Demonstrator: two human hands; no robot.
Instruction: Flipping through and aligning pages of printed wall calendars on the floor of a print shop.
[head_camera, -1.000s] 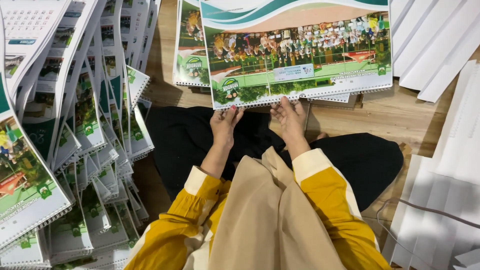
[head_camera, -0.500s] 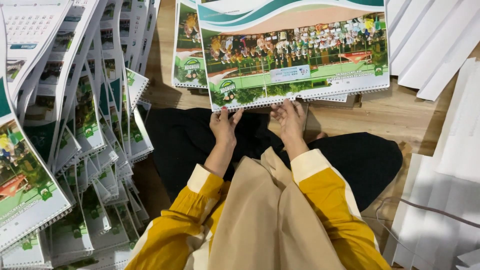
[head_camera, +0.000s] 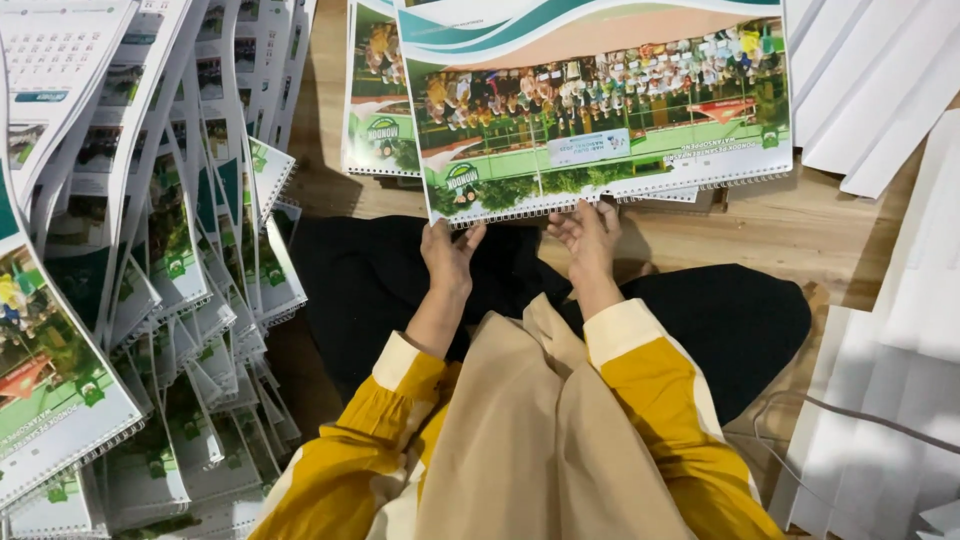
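glossy paper calendar (head_camera: 600, 110) with metal spiral binding; smooth wooden floor (head_camera: 790, 230); matt white paper sheets (head_camera: 880, 90)

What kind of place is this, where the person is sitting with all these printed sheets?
Probably a print-finishing or binding workspace on a wooden floor. Fanned stacks of spiral-bound calendars with green photo covers lie at one side, piles of plain white sheets at the other, and both hands hold another wire-bound calendar.

A wooden floor (head_camera: 800, 230) carries everything. Overlapping spiral-bound calendars (head_camera: 170, 300) spread across it from seven to eleven o'clock, and more calendars (head_camera: 385, 110) lie at twelve. White sheets (head_camera: 880, 80) lie stacked from one to five o'clock.
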